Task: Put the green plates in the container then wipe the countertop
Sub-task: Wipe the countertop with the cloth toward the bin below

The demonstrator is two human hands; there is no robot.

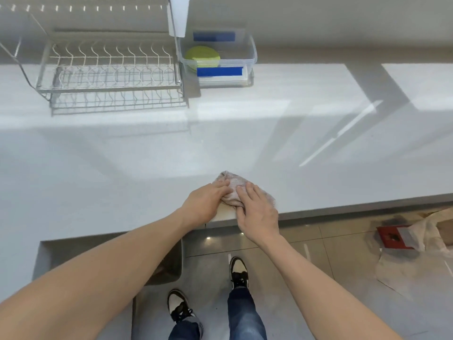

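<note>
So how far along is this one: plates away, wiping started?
Plates look done: the green plates sit stacked in the clear container, and the dish rack beside it shows no plates. In hand: the left hand and right hand both press on a cloth at the countertop's near edge. Left: the wipe itself; how much is already covered cannot be told.

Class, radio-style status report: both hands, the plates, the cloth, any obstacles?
Left hand and right hand on cloth at countertop edge. Green plates in container. Nothing near cloth.
</note>
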